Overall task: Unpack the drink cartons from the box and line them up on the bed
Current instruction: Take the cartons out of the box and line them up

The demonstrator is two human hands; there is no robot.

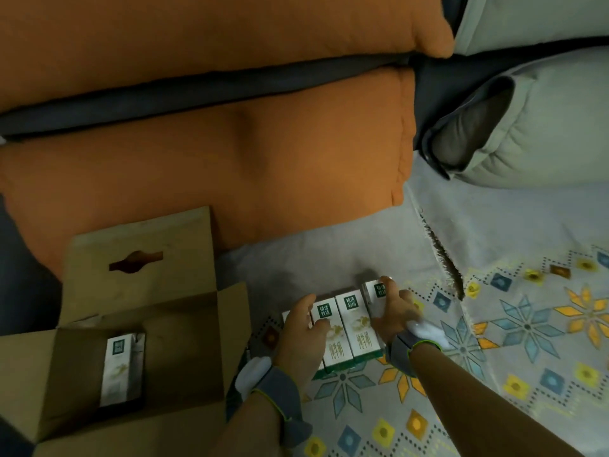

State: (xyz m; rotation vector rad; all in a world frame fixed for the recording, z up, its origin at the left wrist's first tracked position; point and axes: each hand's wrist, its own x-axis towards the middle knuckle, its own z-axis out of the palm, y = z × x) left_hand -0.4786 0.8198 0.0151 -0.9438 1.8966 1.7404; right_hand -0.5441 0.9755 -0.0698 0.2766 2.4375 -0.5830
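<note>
An open cardboard box [184, 324] sits at the lower left with one white and green drink carton [120, 369] standing inside. On the patterned bed cover stands a row of several cartons [357, 328] side by side. My left hand [301, 338] grips the carton at the left end of the row. At the right end, my right hand [393, 311] wraps around the last carton [375, 291]. Both wrists wear grey straps with white trackers.
Two orange cushions [230, 153] lie behind the box and the row. A pale grey pillow [527, 117] sits at the upper right. The patterned bed cover [527, 324] stretches to the right and front of the row.
</note>
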